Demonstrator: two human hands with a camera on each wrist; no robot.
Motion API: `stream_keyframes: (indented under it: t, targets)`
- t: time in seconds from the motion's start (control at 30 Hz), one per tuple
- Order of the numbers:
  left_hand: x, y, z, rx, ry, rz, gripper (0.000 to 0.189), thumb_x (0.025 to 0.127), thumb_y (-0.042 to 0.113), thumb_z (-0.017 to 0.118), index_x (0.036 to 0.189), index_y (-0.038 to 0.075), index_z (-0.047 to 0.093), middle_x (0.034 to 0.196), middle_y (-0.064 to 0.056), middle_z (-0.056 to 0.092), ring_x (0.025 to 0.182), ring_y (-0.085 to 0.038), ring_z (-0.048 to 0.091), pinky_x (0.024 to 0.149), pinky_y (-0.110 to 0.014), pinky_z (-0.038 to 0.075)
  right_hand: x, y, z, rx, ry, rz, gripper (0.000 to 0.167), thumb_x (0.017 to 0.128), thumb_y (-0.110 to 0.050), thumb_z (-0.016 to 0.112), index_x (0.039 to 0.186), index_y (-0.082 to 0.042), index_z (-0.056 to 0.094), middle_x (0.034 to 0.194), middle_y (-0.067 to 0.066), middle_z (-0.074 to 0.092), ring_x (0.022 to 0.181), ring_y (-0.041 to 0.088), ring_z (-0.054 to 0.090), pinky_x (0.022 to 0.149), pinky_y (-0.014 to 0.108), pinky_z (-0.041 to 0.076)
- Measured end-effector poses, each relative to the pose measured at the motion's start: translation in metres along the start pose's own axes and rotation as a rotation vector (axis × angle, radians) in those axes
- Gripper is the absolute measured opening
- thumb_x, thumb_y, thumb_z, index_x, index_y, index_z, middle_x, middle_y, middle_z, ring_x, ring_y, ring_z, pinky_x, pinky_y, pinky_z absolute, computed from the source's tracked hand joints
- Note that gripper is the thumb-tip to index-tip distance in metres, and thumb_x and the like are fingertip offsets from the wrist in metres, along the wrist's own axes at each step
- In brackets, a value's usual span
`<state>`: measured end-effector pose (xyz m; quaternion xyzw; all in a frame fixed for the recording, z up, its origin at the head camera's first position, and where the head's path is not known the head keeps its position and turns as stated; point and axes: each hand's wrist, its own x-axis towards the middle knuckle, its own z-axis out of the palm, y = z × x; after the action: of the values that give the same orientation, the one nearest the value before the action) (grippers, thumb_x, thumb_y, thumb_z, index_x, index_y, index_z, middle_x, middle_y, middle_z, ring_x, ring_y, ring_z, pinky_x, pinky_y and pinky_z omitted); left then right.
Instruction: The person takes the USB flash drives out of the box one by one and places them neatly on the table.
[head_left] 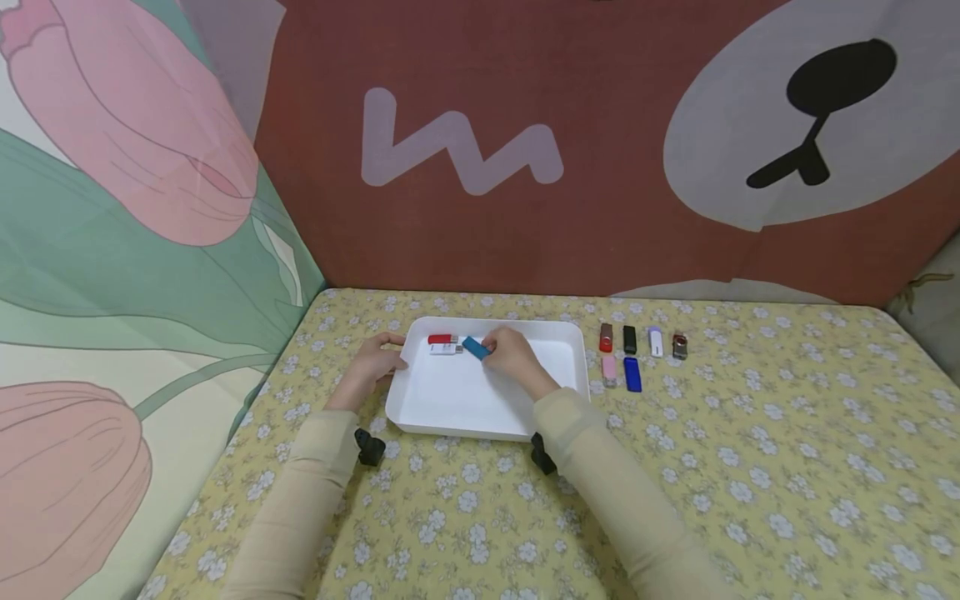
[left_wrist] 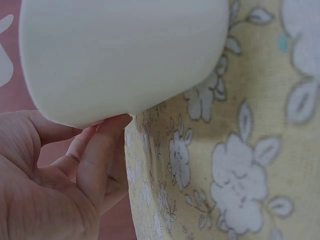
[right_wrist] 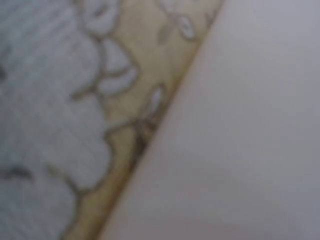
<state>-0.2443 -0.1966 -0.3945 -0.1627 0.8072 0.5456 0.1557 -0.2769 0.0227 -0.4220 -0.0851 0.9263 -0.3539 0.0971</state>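
Observation:
A shallow white tray (head_left: 442,402) lies on the cloth in front of me. My left hand (head_left: 369,367) holds its left side, and in the left wrist view the fingers (left_wrist: 102,150) meet the edge of the tray (left_wrist: 125,55). Inside the tray, my right hand (head_left: 515,357) pinches a teal USB stick (head_left: 475,347), whose near end is hidden by the fingers. Just left of it lie a red USB stick (head_left: 441,339) and a white USB stick (head_left: 444,350), one above the other. The right wrist view is blurred and shows only cloth and tray.
Right of the tray, several USB sticks lie in two rows: dark red (head_left: 606,337), black (head_left: 630,339), white-and-lilac (head_left: 656,342), brown (head_left: 679,346), pink (head_left: 609,371) and blue (head_left: 633,375). A yellow flowered cloth (head_left: 750,467) covers the table. Printed fabric walls (head_left: 600,242) rise behind and at the left.

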Motion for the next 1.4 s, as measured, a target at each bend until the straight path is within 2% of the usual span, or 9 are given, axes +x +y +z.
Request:
stream_keyframes:
  t: [0.2, 0.5, 0.73, 1.0, 1.17, 1.3, 1.4]
  targets:
    - [0.0014, -0.0007, -0.0004, 0.005, 0.005, 0.007, 0.049, 0.088, -0.003, 0.049, 0.137, 0.002, 0.043, 0.133, -0.024, 0.049, 0.105, -0.029, 0.058, 0.085, -0.036, 0.051, -0.0009, 0.0009, -0.0035, 0.028, -0.018, 0.023, 0.030, 0.077, 0.003, 0.066, 0.107, 0.001, 0.070, 0.103, 0.014, 0.067, 0.094, 0.024, 0.061, 0.085, 0.033, 0.050]
    - [0.0023, -0.0008, -0.0001, 0.024, 0.018, -0.008, 0.048, 0.089, -0.002, 0.049, 0.136, 0.003, 0.044, 0.134, -0.023, 0.049, 0.110, -0.031, 0.057, 0.090, -0.040, 0.050, -0.0016, 0.0026, -0.0053, 0.054, -0.032, 0.030, 0.032, 0.075, 0.006, 0.067, 0.106, 0.000, 0.071, 0.103, 0.015, 0.067, 0.094, 0.024, 0.061, 0.084, 0.032, 0.050]
    - [0.0016, -0.0007, -0.0003, 0.020, 0.011, -0.004, 0.049, 0.089, -0.002, 0.048, 0.137, 0.003, 0.043, 0.135, -0.023, 0.049, 0.113, -0.033, 0.056, 0.092, -0.041, 0.049, -0.0031, 0.0014, -0.0069, 0.076, -0.047, 0.063, 0.029, 0.080, 0.002, 0.065, 0.108, -0.001, 0.071, 0.106, 0.014, 0.065, 0.090, 0.020, 0.057, 0.077, 0.027, 0.048]
    - [0.0011, -0.0020, -0.0003, 0.019, 0.006, 0.018, 0.049, 0.088, -0.002, 0.049, 0.137, 0.003, 0.043, 0.133, -0.024, 0.051, 0.108, -0.031, 0.059, 0.085, -0.037, 0.052, -0.0032, 0.0035, -0.0074, 0.097, -0.054, 0.057, 0.026, 0.084, -0.004, 0.065, 0.108, 0.000, 0.070, 0.103, 0.014, 0.068, 0.085, 0.019, 0.058, 0.068, 0.022, 0.046]
    - [0.0009, -0.0025, -0.0005, 0.015, -0.001, 0.024, 0.049, 0.088, -0.002, 0.049, 0.136, 0.003, 0.043, 0.133, -0.024, 0.050, 0.107, -0.031, 0.059, 0.083, -0.036, 0.052, -0.0031, 0.0029, -0.0078, 0.155, -0.050, 0.093, 0.028, 0.084, -0.003, 0.064, 0.111, 0.001, 0.069, 0.102, 0.014, 0.066, 0.079, 0.015, 0.057, 0.064, 0.019, 0.046]
    - [0.0015, -0.0019, -0.0002, 0.016, 0.009, 0.008, 0.049, 0.088, -0.002, 0.050, 0.136, 0.003, 0.044, 0.134, -0.023, 0.049, 0.108, -0.030, 0.058, 0.085, -0.036, 0.051, -0.0024, 0.0022, -0.0086, 0.238, -0.054, 0.138, 0.029, 0.084, -0.004, 0.064, 0.113, 0.001, 0.067, 0.096, 0.012, 0.065, 0.069, 0.010, 0.054, 0.060, 0.017, 0.045]
    - [0.0020, -0.0014, -0.0001, 0.019, 0.018, -0.005, 0.048, 0.088, -0.002, 0.050, 0.135, 0.003, 0.044, 0.134, -0.022, 0.049, 0.108, -0.029, 0.057, 0.086, -0.035, 0.050, -0.0009, 0.0025, -0.0097, 0.313, -0.061, 0.172, 0.030, 0.086, -0.006, 0.064, 0.115, 0.001, 0.065, 0.095, 0.012, 0.064, 0.067, 0.009, 0.054, 0.061, 0.018, 0.045]
